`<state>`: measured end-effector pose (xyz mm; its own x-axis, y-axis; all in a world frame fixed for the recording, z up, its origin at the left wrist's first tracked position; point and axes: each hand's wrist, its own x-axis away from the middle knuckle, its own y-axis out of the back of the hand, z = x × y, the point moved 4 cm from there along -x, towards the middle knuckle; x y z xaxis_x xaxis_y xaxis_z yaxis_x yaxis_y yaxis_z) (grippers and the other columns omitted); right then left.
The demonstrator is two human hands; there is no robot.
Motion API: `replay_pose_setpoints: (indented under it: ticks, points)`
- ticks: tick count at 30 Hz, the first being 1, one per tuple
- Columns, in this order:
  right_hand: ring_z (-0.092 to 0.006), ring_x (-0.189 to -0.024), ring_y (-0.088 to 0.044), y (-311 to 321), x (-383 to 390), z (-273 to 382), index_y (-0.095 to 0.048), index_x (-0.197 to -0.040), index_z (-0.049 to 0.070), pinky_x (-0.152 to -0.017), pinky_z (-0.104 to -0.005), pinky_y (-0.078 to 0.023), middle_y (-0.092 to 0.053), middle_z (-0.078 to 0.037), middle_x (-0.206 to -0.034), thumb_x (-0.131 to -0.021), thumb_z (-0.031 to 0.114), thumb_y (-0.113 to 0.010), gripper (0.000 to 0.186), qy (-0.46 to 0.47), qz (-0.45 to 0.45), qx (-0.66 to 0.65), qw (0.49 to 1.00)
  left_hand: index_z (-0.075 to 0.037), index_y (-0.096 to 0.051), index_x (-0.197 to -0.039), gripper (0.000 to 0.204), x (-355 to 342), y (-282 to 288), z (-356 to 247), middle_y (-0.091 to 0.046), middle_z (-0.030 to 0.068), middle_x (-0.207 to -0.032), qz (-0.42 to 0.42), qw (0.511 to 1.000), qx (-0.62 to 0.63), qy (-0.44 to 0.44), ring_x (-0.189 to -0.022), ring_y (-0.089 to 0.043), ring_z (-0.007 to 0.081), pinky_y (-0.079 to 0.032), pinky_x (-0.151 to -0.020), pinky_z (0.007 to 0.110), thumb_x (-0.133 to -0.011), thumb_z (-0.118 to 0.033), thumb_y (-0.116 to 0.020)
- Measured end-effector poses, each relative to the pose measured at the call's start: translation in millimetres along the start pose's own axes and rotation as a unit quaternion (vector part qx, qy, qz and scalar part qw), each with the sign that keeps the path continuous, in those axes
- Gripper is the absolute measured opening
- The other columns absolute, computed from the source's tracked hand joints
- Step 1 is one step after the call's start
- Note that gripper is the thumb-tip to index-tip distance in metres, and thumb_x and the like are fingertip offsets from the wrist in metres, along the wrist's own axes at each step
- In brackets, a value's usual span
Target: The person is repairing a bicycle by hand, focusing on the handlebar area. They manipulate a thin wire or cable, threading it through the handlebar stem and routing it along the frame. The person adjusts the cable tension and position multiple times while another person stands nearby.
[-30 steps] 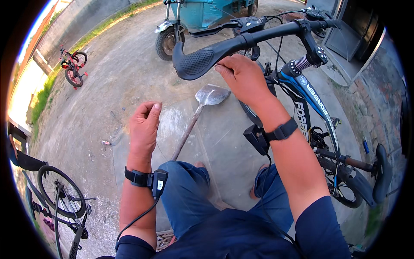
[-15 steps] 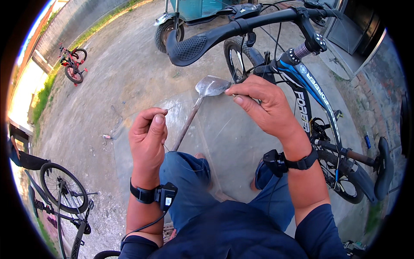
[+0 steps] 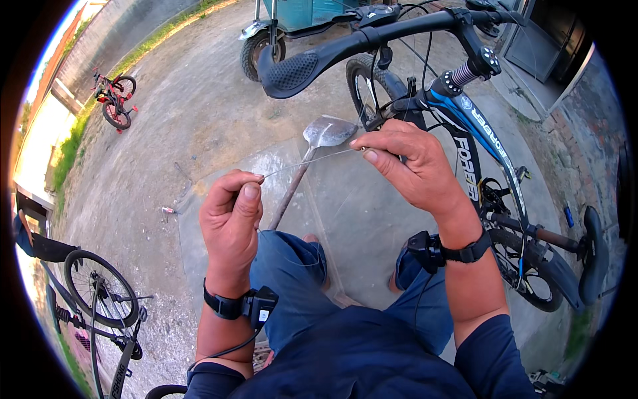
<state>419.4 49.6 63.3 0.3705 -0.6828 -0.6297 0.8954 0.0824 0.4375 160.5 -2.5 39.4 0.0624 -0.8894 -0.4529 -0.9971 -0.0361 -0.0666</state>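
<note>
A thin metal wire (image 3: 306,160) runs nearly straight between my two hands. My left hand (image 3: 229,216) pinches it between thumb and bent fingers, with a loose length hanging below. My right hand (image 3: 415,166) grips the other part at a small metal end, partly hidden by the fingertips. Both hands are in front of a black-and-blue bicycle's handlebar (image 3: 372,41), below its rubber grip (image 3: 292,74) and apart from it. A shovel (image 3: 329,131) lies on the concrete beneath the wire, its handle reaching toward my legs.
The bicycle frame (image 3: 488,139) stands close at my right. Another bicycle (image 3: 100,286) is at my left, a small red bicycle (image 3: 116,100) farther off at upper left. A teal three-wheeled vehicle (image 3: 306,16) stands ahead. An open metal door (image 3: 531,46) is at upper right.
My right hand has come down from under the handlebar grip to hold the wire out. My left hand has shifted slightly lower and rightward. The wire now shows stretched between them.
</note>
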Motion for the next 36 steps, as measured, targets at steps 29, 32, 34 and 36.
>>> replay_pose_setpoints:
  ticks: [29,32,34,36]
  points:
    - [-0.0154,-0.069,-0.051,-4,0,0,-0.073,-0.104,0.005,-0.07,-0.03,-0.041,-0.058,-0.002,-0.072,-0.09,0.007,-0.066,0.015,-0.011,0.014,-0.017,1.0,0.0,-0.066,-0.102,0.013,4,-11,16,-0.057,-0.0018,-0.077,0.001,0.995,-0.017,0.096,-0.064,-0.048,0.0041,-0.036,-0.056,0.019,-0.096,-0.011,-0.066]
    - [-0.0193,-0.07,-0.055,-5,1,0,-0.073,-0.101,0.006,-0.069,-0.0318,-0.043,-0.06,-0.004,-0.075,-0.088,0.007,-0.067,0.015,-0.006,0.013,0.012,1.0,0.001,-0.067,-0.099,0.012,-3,-27,5,-0.057,-0.0018,-0.077,0.024,0.994,-0.076,0.073,-0.068,-0.051,0.0056,-0.04,-0.06,0.021,-0.095,-0.01,-0.067]
    - [-0.0253,-0.071,-0.061,-4,-1,2,-0.073,-0.098,0.007,-0.065,-0.0347,-0.047,-0.064,-0.008,-0.078,-0.085,0.008,-0.068,0.014,0.005,0.019,0.052,0.998,0.001,-0.068,-0.097,0.011,-8,-36,0,-0.057,-0.0009,-0.076,0.044,0.989,-0.132,0.044,-0.069,-0.052,0.0067,-0.042,-0.061,0.022,-0.093,-0.009,-0.068]
    - [-0.0263,-0.073,-0.061,-11,1,-3,-0.073,-0.097,0.008,-0.066,-0.0364,-0.046,-0.063,-0.007,-0.078,-0.085,0.011,-0.069,0.013,0.011,0.02,0.067,0.998,0.0,-0.068,-0.096,0.009,-13,-44,-1,-0.057,0.0004,-0.075,0.063,0.978,-0.197,0.009,-0.069,-0.054,0.0078,-0.043,-0.061,0.024,-0.092,-0.008,-0.069]
